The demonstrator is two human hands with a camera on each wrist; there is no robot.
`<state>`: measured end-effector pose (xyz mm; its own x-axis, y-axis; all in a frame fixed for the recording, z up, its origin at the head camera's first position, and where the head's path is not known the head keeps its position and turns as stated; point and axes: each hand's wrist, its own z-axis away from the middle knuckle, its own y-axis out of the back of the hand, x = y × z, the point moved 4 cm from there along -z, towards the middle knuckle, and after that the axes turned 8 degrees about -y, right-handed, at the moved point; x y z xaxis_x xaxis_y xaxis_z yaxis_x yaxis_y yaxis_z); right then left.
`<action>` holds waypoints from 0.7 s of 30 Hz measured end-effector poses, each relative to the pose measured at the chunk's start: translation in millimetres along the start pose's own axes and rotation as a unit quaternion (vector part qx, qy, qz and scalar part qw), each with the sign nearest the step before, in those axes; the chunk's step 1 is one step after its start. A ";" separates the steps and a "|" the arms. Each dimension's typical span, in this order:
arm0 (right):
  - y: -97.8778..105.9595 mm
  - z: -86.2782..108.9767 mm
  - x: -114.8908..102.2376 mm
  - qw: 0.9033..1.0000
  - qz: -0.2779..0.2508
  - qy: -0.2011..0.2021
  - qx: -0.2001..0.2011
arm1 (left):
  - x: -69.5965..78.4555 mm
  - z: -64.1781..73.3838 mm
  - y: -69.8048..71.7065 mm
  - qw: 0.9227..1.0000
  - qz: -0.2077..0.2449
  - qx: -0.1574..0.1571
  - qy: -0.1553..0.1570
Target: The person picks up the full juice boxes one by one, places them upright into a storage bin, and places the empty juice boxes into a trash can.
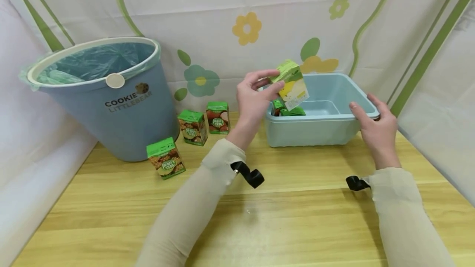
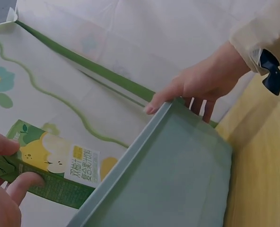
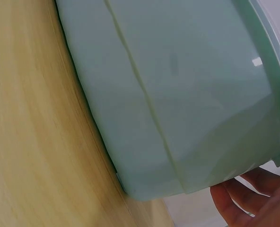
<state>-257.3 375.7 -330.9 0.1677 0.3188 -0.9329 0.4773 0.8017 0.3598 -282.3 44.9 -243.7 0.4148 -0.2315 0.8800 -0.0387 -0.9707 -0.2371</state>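
My left hand (image 1: 254,96) pinches a green and yellow juice box (image 1: 293,87) between thumb and fingers, tilted above the left part of a light blue plastic bin (image 1: 311,132). In the left wrist view the juice box (image 2: 55,161) shows printed fruit and a white label. My right hand (image 1: 378,129) grips the bin's right rim, thumb on top and fingers on the outer side. The right wrist view shows the bin's outer wall (image 3: 168,104) and the fingers (image 3: 246,196) at its end. Inside the bin, partly hidden by its front wall, lie green-topped boxes (image 1: 293,112).
Three green-topped juice boxes stand left on the wooden table (image 1: 289,217): one in front (image 1: 165,159), one in the middle (image 1: 193,127), one at the back (image 1: 218,118). Behind them is a blue bucket (image 1: 130,122) with a bag liner. A flower-printed curtain (image 1: 208,24) closes the back.
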 end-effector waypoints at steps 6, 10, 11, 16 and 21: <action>-0.1 0.7 -1.8 1.000 0.002 -0.010 -0.008 | -10.1 -3.6 -21.9 0.999 -0.018 -0.029 -0.009; 1.5 0.3 -0.7 1.000 -0.001 -0.005 -0.006 | -18.4 -6.5 -35.5 0.999 -0.026 -0.035 0.002; 1.7 0.2 -0.5 1.000 -0.001 -0.004 -0.005 | -20.4 -7.4 -38.0 0.999 -0.027 -0.035 0.005; 1.4 -0.5 -0.8 1.000 -0.001 0.001 -0.003 | -31.0 -11.9 -46.1 0.999 -0.031 -0.031 0.026; 1.3 -1.2 -0.8 1.000 0.000 0.002 -0.001 | -40.1 -18.0 -51.3 0.998 -0.028 -0.037 0.044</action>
<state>-257.8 377.1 -329.6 0.1637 0.3214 -0.9327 0.4751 0.8029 0.3600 -313.3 102.8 -259.5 0.3360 -0.1775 0.9250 -0.0858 -0.9838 -0.1576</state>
